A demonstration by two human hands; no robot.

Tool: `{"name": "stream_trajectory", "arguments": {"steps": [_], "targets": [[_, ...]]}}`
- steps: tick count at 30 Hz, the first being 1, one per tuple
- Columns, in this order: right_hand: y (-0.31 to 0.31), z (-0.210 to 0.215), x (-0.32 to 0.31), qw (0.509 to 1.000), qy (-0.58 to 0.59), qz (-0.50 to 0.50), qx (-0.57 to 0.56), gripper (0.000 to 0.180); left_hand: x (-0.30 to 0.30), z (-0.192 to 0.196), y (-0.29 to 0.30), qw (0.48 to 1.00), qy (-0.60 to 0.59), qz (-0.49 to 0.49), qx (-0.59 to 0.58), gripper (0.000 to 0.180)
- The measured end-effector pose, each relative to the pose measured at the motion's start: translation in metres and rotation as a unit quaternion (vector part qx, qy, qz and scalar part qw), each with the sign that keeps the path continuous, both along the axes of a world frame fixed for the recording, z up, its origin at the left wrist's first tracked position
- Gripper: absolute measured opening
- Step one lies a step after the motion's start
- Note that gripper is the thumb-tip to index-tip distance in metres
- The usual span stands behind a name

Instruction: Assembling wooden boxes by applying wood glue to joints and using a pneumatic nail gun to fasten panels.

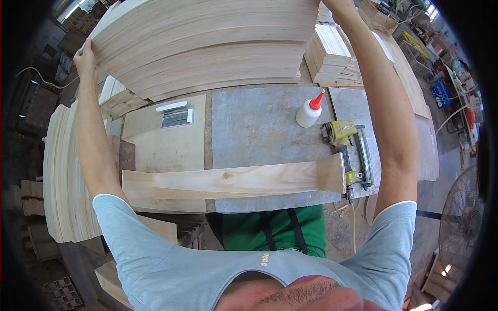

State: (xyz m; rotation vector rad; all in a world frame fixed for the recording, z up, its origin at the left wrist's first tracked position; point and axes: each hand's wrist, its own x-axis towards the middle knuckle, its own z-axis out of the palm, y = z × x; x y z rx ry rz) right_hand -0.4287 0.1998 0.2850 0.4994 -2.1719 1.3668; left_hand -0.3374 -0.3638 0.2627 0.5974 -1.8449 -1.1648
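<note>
A tall stack of long pale wooden boards (207,52) fills the far side of the bench. My left hand (85,58) is at its left end, fingers closed on the edge of a wooden board near the top. My right hand (337,6) reaches the stack's far right corner; the picture's upper edge and the hand itself hide its fingers. Close to my body lies a wooden piece (233,177) with a long knotted panel and short upright end pieces. A green nail gun (342,132) rests by its right end. Beyond it stands a white glue bottle (309,114) with a red nozzle.
Smaller wood stacks (332,52) sit at the back right, and upright boards (70,171) lean at the left. A yellow air hose (354,228) hangs from the nail gun. A small framed piece (177,117) lies on the bench. A fan (461,217) stands at the right.
</note>
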Motion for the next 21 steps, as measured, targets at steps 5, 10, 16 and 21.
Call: {"name": "stream_trajectory", "arguments": {"steps": [5, 10, 16, 21], "targets": [[0.001, 0.008, -0.002, 0.992, 0.026, -0.1, 0.076, 0.036, -0.005, 0.003, -0.025, 0.997, -0.008, 0.021, -0.075, 0.058], [-0.001, 0.009, 0.002, 0.998, 0.002, -0.051, 0.033, 0.038, 0.009, 0.005, 0.009, 0.999, -0.022, 0.043, -0.019, 0.057], [0.0, 0.015, 0.004, 0.975, -0.207, 0.031, -0.074, 0.047, 0.024, 0.012, 0.031, 0.996, -0.043, -0.062, 0.054, 0.063], [0.002, 0.013, -0.011, 0.962, -0.266, 0.021, -0.056, 0.064, 0.025, 0.003, 0.024, 0.98, -0.059, -0.128, 0.141, 0.098]]}}
